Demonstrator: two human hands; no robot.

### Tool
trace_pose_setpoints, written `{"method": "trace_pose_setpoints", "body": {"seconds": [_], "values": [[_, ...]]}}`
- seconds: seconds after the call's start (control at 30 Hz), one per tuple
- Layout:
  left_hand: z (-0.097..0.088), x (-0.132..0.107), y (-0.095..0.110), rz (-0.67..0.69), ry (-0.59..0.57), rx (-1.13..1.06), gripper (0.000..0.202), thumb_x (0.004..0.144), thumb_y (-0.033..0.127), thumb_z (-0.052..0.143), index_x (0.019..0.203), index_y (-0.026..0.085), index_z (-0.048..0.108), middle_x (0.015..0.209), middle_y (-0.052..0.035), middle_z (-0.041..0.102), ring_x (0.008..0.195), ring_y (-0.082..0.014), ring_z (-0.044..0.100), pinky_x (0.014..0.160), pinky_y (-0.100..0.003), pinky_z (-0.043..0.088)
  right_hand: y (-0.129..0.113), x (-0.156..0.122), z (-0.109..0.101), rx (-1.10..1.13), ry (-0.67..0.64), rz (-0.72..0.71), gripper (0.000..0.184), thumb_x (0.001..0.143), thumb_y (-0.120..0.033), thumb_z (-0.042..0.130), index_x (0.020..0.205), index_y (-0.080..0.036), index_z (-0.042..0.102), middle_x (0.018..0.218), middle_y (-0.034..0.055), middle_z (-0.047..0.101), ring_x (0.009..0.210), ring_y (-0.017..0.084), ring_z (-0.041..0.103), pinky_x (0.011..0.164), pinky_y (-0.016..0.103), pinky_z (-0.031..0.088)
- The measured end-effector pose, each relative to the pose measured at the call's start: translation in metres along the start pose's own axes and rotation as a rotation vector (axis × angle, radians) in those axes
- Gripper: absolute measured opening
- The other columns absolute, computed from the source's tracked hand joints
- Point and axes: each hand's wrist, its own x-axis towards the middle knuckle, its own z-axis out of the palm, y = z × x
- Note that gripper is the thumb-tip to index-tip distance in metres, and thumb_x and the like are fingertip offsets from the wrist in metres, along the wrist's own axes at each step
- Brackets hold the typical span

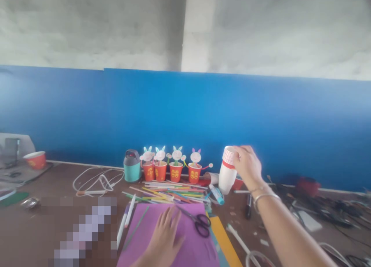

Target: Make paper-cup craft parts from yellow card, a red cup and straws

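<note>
Held cups (227, 180) near the upper end in right hand (247, 166), to the right of sticks (168, 192); rested left hand (165, 232) on purple paper (193, 245) beside scissors (202, 225), well apart from the right. Appeared to be at the step of lifting or setting down cups, could not tell which. Seemed to call next for a steady pinch near the rims.

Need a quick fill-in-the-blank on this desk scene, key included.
1. The right hand holds a white stack of nested ____.
2. The paper sheet under the left hand is coloured ____.
3. The scissors lie on the ____ (left/right) side of the left hand.
4. The red cups bearing eared figures number ____.

Missing words: cups; purple; right; four.
</note>
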Motion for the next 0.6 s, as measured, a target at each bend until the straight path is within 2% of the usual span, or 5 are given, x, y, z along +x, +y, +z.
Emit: {"method": "trace_pose_setpoints", "body": {"seconds": [0.07, 0.17, 0.27, 0.4, 0.6], "values": [[-0.006, 0.001, 0.003, -0.03, -0.049, -0.026, 0.057, 0.086, 0.03, 0.053, 0.141, 0.018, 0.039, 0.146, -0.0164, 0.04, 0.133, -0.0353, 0.037, 0.105, -0.052, 0.039, 0.011, 0.027, -0.007, -0.213, -0.368, -0.134, 0.036, 0.085, -0.016, 0.041, 0.108, -0.021, 0.069, 0.099, 0.012, 0.067, 0.083, 0.021, 0.064, 0.064, 0.028, 0.041], [-0.012, 0.003, 0.005, -0.057, -0.096, -0.066, 0.056, 0.088, 0.033, 0.051, 0.141, 0.017, 0.039, 0.147, -0.0174, 0.037, 0.135, -0.0354, 0.034, 0.107, -0.054, 0.035, 0.019, 0.048, -0.007, -0.238, -0.524, -0.211, 0.028, 0.078, -0.011, 0.049, 0.089, -0.019, 0.073, 0.076, 0.0089, 0.07, 0.068, 0.02, 0.065, 0.059, 0.027, 0.036], [-0.017, 0.003, 0.008, -0.077, -0.11, -0.092, 0.058, 0.088, 0.034, 0.051, 0.142, 0.018, 0.037, 0.148, -0.0166, 0.036, 0.136, -0.0349, 0.031, 0.108, -0.055, 0.032, 0.018, 0.057, -0.003, -0.254, -0.569, -0.265, 0.025, 0.078, -0.007, 0.049, 0.078, -0.015, 0.072, 0.068, 0.0103, 0.069, 0.066, 0.021, 0.065, 0.057, 0.027, 0.033], [-0.021, 0.003, 0.01, -0.096, -0.129, -0.101, 0.057, 0.089, 0.035, 0.049, 0.142, 0.017, 0.036, 0.148, -0.0167, 0.037, 0.136, -0.0344, 0.031, 0.109, -0.055, 0.031, 0.013, 0.063, -0.001, -0.286, -0.6, -0.326, 0.024, 0.073, -0.002, 0.051, 0.075, -0.015, 0.071, 0.066, 0.0092, 0.069, 0.063, 0.019, 0.064, 0.056, 0.026, 0.03], [-0.017, 0.001, 0.007, -0.085, -0.121, -0.105, 0.056, 0.09, 0.035, 0.048, 0.141, 0.015, 0.037, 0.147, -0.0179, 0.038, 0.136, -0.0348, 0.032, 0.109, -0.055, 0.032, 0.012, 0.067, -0.001, -0.27, -0.55, -0.327, 0.022, 0.075, -0.002, 0.051, 0.073, -0.01, 0.072, 0.068, 0.012, 0.07, 0.061, 0.017, 0.063, 0.056, 0.026, 0.027]]}}
